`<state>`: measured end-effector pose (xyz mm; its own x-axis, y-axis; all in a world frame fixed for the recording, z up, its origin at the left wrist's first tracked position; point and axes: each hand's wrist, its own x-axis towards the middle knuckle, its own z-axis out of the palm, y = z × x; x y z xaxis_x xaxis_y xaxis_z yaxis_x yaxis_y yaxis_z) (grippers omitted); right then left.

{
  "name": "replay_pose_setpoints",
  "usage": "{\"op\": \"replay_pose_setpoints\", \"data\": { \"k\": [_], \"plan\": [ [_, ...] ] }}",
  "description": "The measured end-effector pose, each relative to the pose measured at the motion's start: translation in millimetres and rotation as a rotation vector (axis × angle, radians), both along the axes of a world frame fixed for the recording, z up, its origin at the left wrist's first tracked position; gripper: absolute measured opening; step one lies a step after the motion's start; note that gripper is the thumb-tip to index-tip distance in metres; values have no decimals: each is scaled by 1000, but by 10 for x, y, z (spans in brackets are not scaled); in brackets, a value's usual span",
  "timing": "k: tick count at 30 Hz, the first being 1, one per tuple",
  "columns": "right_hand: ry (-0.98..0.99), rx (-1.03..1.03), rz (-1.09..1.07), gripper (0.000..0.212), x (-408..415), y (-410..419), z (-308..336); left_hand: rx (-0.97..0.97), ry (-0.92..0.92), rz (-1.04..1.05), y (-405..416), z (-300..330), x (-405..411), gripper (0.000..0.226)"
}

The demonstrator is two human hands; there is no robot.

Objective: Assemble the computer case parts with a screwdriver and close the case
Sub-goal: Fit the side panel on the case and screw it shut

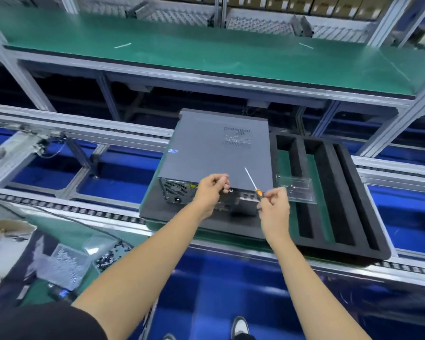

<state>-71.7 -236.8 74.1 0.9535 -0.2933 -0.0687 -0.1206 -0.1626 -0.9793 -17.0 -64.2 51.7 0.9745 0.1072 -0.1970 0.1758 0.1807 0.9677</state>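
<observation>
On a conveyor line, the closed grey computer case point(216, 155) lies on a black foam tray point(329, 204), the left hand point(210, 190) pinching at its rear-edge screw while the right hand point(272, 204) grips the screwdriver point(253, 182), whose tip must next meet that screw.

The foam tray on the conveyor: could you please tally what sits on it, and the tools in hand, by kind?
Computer case: 1
Clear plastic piece: 1
Screwdriver, held in the right hand: 1
Total: 3
The left hand is curled at the case's rear edge; any screw in it is too small to tell.
</observation>
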Motion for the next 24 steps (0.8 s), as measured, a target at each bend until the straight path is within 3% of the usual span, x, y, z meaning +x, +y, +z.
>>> {"op": "replay_pose_setpoints", "data": {
  "k": [5,15,24],
  "plan": [
    [-2,-23,99,22,-210,618,52,-110,59,27,536,82,-119,16],
    [4,-110,108,26,-481,1118,14,-274,137,-2,976,51,-460,15],
    [93,-125,115,25,-580,1230,-88,-86,99,-133,1205,-61,-533,14]
  ]
}}
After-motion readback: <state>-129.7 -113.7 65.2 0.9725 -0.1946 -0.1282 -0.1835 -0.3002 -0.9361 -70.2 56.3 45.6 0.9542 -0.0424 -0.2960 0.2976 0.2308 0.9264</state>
